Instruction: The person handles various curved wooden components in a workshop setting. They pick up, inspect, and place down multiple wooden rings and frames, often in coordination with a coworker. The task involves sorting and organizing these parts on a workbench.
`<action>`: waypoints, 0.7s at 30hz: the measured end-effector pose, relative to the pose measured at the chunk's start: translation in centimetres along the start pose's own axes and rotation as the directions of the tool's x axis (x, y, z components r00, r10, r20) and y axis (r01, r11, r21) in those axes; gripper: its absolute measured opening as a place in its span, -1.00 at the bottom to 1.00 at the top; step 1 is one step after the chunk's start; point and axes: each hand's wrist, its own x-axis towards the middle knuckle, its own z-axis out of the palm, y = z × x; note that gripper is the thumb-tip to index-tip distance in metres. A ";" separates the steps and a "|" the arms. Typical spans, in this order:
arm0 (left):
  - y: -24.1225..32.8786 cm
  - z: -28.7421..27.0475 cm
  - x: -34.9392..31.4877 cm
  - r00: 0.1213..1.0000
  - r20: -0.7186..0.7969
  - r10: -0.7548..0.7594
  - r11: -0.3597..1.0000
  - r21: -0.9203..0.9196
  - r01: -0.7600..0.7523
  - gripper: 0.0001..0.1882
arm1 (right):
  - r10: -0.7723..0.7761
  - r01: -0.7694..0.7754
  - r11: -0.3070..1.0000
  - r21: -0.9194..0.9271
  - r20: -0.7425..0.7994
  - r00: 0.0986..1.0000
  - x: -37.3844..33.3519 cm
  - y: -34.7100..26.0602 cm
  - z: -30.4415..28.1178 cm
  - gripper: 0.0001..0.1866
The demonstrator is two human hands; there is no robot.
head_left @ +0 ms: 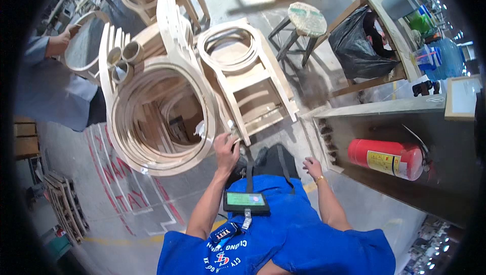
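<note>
My left hand [226, 151] is closed, with bent fingers, beside the end of a pale wooden chair frame [236, 110]. Something small and light shows near its fingertips, too small to make out. Left of it stands a stack of round-backed wooden chair frames [190, 161], with a white scrap [199, 129] on the ring's inner edge. My right hand [312, 167] hangs low at my right side, fingers loosely apart and nothing in them. A bracelet circles that wrist.
At the left a co-worker's hand [58, 43] touches a rounded frame [81, 52]. A stool [307, 19] stands beyond the chair frames. A red fire extinguisher [385, 158] lies in a low open box [324, 133] at right. Behind it is a table [387, 27] with a black bag [349, 47].
</note>
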 end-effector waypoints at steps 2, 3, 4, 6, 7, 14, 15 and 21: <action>0.5 1.3 0.8 0.999 0.013 -0.036 0.996 -0.076 0.037 -0.76 | -0.015 0.021 0.991 -0.132 0.048 0.999 0.0 0.0 -0.8 -0.64; 0.5 1.8 1.2 0.997 0.029 -0.067 0.991 -0.118 0.070 -0.76 | -0.030 0.045 0.981 -0.190 0.080 0.996 0.7 -0.4 -1.2 -0.64; 0.4 2.0 1.8 0.995 0.043 -0.094 0.983 -0.154 0.099 -0.76 | -0.027 0.048 0.970 -0.239 0.091 0.995 1.4 -0.7 -1.5 -0.65; -0.3 2.0 2.1 0.985 0.088 -0.145 0.975 -0.156 0.158 -0.74 | -0.021 0.060 0.939 -0.338 0.119 0.993 3.3 -1.4 -2.3 -0.66; -0.6 2.1 2.0 0.976 0.113 -0.186 0.962 -0.179 0.204 -0.73 | -0.009 0.064 0.919 -0.389 0.141 0.990 4.3 -2.2 -2.4 -0.67; -1.7 6.5 2.5 0.887 0.198 -0.417 0.895 -0.084 0.439 -0.62 | -0.181 0.383 0.805 -0.453 0.426 0.886 19.0 -9.3 1.3 -0.62; -2.0 7.7 2.8 0.873 0.210 -0.440 0.889 -0.034 0.457 -0.61 | -0.164 0.406 0.770 -0.491 0.462 0.871 21.3 -10.5 2.3 -0.58; -9.0 19.3 8.3 0.703 0.147 -0.696 0.716 0.063 0.695 -0.42 | -0.528 0.710 0.448 -0.544 0.479 0.701 42.8 -17.4 9.9 -0.31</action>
